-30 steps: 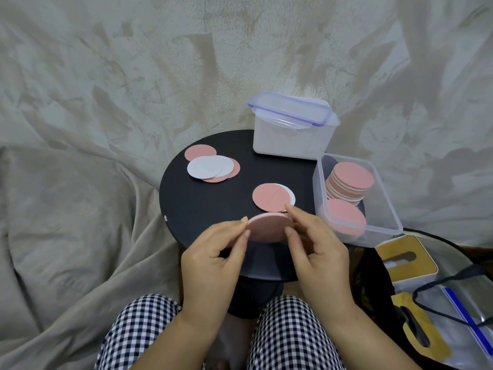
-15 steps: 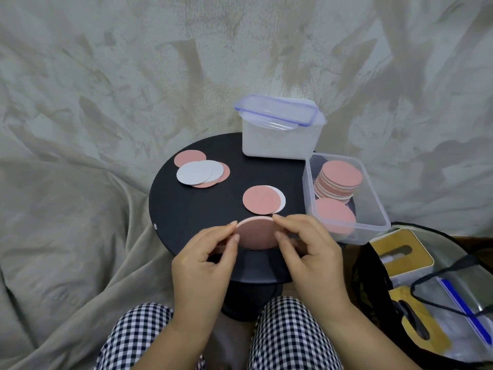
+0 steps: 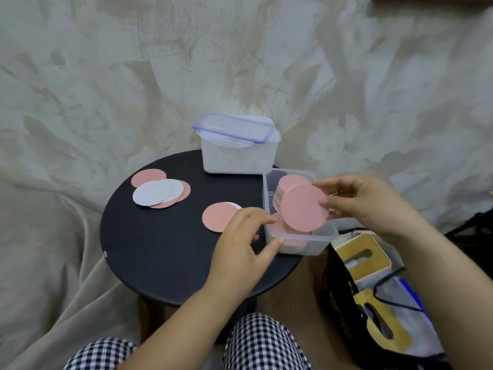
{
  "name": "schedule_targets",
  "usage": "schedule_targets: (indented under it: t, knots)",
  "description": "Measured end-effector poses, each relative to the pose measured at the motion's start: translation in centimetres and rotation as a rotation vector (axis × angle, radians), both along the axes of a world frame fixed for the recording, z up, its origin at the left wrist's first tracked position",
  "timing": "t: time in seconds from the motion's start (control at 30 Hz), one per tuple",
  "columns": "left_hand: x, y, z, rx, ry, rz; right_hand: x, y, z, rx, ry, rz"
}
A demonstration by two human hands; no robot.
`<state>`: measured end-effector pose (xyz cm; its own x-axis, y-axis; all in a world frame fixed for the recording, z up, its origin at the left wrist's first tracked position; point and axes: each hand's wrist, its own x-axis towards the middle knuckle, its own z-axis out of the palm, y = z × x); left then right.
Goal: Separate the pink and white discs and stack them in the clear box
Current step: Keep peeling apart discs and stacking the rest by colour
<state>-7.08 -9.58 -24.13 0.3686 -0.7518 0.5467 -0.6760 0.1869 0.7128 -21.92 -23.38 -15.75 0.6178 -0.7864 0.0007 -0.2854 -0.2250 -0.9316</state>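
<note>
1. At the bottom of the frame are the person's checked knees (image 3: pixel 266 343), close to the round black counter (image 3: pixel 160 249).
2. The left hand (image 3: pixel 240 252) is low in the middle. Its grip is loose and spread and holds nothing. The thumb tip is just beside the near corner of the clear box (image 3: pixel 301 247). I cannot tell if it touches.
3. The clear box sits at the right side of the counter. Its right end looks like it pokes past the counter's edge. A hard bump from either hand could tip it off.
4. The right hand (image 3: pixel 357 204) is at the middle right. Its grip pinches the held disc (image 3: pixel 304 208) by the right edge. The disc is pink, tilted, and above the open box.
5. Inside the box, a pink stack (image 3: pixel 286 182) stands at the back. A loose pink disc (image 3: pixel 280 225) lies at the front.
6. If the held disc is let go while it is slanted, it may lean on the stack and not lie flat. If it hits the stack's side, the stack may slide over.
7. Left of the box, a pink and white pair (image 3: pixel 217 220) lies on the counter, not pulled apart yet.
8. At the counter's upper left is a mixed pile (image 3: pixel 157 192) of white and pink discs.
9. Farthest back stands a white tub (image 3: pixel 237 156) with its lid on loosely.
</note>
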Motion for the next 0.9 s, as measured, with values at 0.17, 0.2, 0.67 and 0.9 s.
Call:
schedule_targets:
  t: [0.17, 0.2, 0.67, 0.9]
  knots:
    - [-0.3, -0.7, -1.0, -0.052, 0.028, 0.007, 1.2, -1.7, 0.3, -0.016, 0.208, 0.151]
    - [-0.3, -0.6, -1.0, -0.063, 0.031, 0.009, 1.5, -1.8, 0.4, -0.026, 0.247, 0.182]
    - [-0.3, -0.6, -1.2, -0.085, 0.042, 0.02, 3.0, -2.3, -0.5, -0.144, 0.378, 0.277]
    - [-0.4, -0.6, -1.2, -0.084, 0.025, 0.038, 3.2, -2.3, -1.1, -0.364, 0.53, 0.27]
